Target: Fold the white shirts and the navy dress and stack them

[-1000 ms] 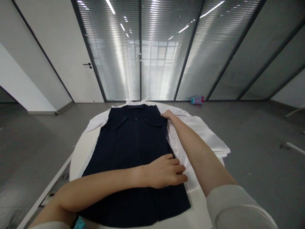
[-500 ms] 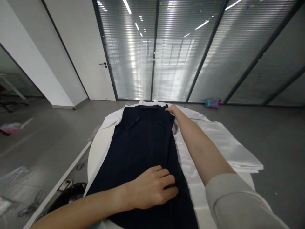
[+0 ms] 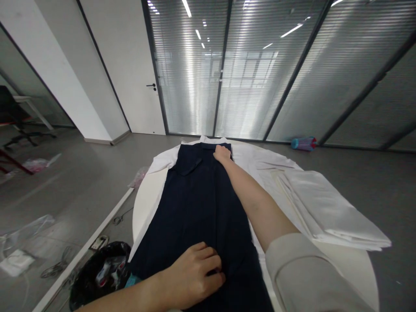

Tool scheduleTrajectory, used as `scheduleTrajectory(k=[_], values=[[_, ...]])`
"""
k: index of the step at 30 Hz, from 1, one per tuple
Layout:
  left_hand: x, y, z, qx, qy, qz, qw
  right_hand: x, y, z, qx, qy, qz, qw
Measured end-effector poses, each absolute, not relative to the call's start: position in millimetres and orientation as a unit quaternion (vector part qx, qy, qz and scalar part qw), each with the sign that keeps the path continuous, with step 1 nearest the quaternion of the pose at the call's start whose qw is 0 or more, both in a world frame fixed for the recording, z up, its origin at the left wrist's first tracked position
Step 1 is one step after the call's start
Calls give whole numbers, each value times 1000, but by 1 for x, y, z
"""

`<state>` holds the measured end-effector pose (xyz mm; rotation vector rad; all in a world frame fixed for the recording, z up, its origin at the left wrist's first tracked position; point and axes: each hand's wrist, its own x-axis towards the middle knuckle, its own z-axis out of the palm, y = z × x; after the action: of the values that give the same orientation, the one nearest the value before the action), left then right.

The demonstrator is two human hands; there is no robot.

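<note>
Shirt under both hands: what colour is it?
The shirt is plain dark navy; the head view shows it.

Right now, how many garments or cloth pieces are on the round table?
3: a dark navy shirt in the middle under both hands, a white shirt spread beneath it, and a folded white cloth at the right edge. More may be hidden underneath.

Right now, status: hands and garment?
Left hand gripping dark shirt near hem. Right hand pinching it at collar. Folded white cloth lies beside it, apart.
</note>
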<state>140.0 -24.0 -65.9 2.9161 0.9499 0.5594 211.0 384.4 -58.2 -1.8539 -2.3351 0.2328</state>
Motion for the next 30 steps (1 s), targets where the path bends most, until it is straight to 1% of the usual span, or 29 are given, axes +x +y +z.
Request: scheduleTrajectory(k=[4,7,10,12,15,17,20,22,23,25,27,30], values=[[147,-26,-72,940,298,166,13,219,378,-61,-586,-804,76,63],[145,-26,-64,937,299,171,64,223,369,-58,-566,-819,70,67],[123,-22,-47,896,367,209,139,217,352,-44,-531,-841,49,92],[95,-13,-38,846,454,238,150,205,334,-33,-480,-869,42,110],[39,5,-35,734,594,301,132,175,288,-20,-358,-925,57,118],[1,15,-39,648,664,353,121,156,244,-18,-236,-963,72,103],[-39,21,-48,544,713,421,134,138,167,-23,104,-993,23,54],[-50,22,-52,507,720,448,156,136,118,-29,255,-965,-27,55],[-52,21,-53,498,720,454,165,138,98,-33,295,-953,-39,56],[-50,21,-54,494,720,453,178,142,67,-39,329,-942,-48,45],[-45,22,-55,497,719,448,186,144,49,-45,324,-944,-51,44],[-37,26,-57,502,713,450,193,141,43,-52,298,-949,-48,87]])
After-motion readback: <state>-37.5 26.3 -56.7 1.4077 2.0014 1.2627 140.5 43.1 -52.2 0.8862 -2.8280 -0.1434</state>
